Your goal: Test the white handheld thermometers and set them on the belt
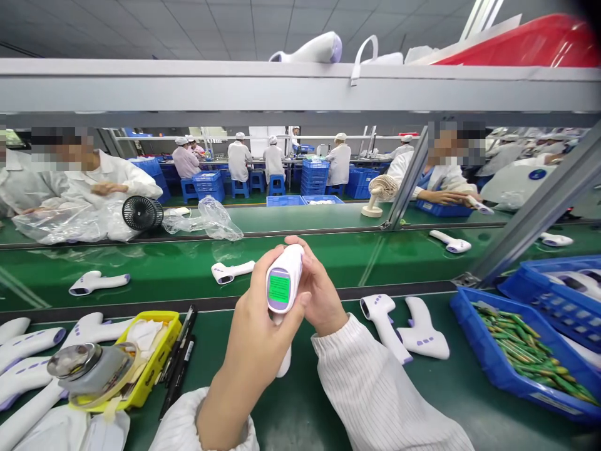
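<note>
Gripping a white infrared thermometer [282, 282] in both hands, upright, just above the near edge of the green bench [300, 407]. Closed round its handle with the left hand [256, 338], thumb pressed beside the display; curled over the back of its head with the right hand [319, 294], fingers bent and touching the casing. Showing a lit green screen [279, 289] turned toward the camera, so judged to be powered on and under inspection, not yet set down.

Outward from the held unit:
- At 3 o'clock, lying near on the bench, two more white thermometers [385, 326], side by side and untouched.
- Farther at 3 to 4 o'clock, a blue bin [474, 351] holding green parts, too small to tell what kind.
- At 8 o'clock, a yellow tray [157, 357] with white cloth inside, black pens [181, 357] just beside it, and a metal-capped device [89, 369] resting on its near rim.
- At 9 o'clock, a row of thermometers [28, 351] laid close together along the bench's left end.
- At 11 to 1 o'clock, beyond the bench, a green conveyor belt [328, 257] carrying single thermometers well apart, the nearest one [232, 271] at 11 o'clock.
- At 12 o'clock and beyond, seated co-workers in white coats, with clear bags and small fans across the belt.

Judged as mid-batch: one unit in hand, several waiting on either side, several on the belt. Cannot tell which of the resting units are checked.
</note>
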### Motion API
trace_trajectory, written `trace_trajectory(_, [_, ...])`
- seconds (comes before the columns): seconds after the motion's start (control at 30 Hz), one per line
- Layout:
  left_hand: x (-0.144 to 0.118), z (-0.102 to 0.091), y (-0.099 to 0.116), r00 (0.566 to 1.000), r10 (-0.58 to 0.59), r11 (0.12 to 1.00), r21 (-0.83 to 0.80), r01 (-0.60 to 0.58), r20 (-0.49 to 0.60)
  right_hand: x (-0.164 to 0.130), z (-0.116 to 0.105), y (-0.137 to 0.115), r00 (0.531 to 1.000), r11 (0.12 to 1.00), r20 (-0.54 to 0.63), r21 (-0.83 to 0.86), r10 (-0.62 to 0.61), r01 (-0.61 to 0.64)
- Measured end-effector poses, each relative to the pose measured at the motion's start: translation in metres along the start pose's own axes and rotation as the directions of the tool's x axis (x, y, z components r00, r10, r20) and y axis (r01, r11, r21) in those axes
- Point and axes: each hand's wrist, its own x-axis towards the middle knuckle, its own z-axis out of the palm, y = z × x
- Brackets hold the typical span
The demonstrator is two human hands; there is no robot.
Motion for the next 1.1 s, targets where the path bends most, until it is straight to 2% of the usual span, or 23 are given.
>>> trace_trajectory(0.1, [-0.0019,0.0023,0.0037,0.999,0.033,0.994,0.101,-0.031,-0.023,0.0,-0.0006,0.0001,1.0,0.999,0.027,0.039,0.005,-0.006])
trace_trajectory(0.3, [-0.0018,0.0033,0.0051,0.998,0.056,0.996,0.074,-0.054,-0.021,-0.0006,-0.001,0.0001,0.998,0.998,0.055,0.065,-0.009,0.006])
trace_trajectory(0.57, [-0.0009,0.0017,0.0039,0.998,0.059,0.982,0.183,-0.056,-0.015,0.002,-0.0036,0.0032,0.998,0.997,0.056,0.072,0.006,-0.01])
trace_trajectory(0.8, [-0.0015,0.0022,0.0051,0.998,0.055,0.98,0.192,-0.049,-0.023,0.0017,-0.0049,0.004,0.994,0.994,0.109,0.1,0.028,-0.039])
trace_trajectory(0.97, [-0.0011,0.0029,0.0035,0.998,0.05,0.983,0.177,-0.041,-0.05,0.0014,-0.0044,0.0053,0.995,0.996,0.1,0.081,0.029,-0.037])
trace_trajectory(1.1, [-0.0015,0.0036,0.0051,0.997,0.047,0.988,0.153,-0.036,-0.067,0.0014,-0.0072,0.0041,0.987,0.997,0.16,0.072,0.014,-0.026])
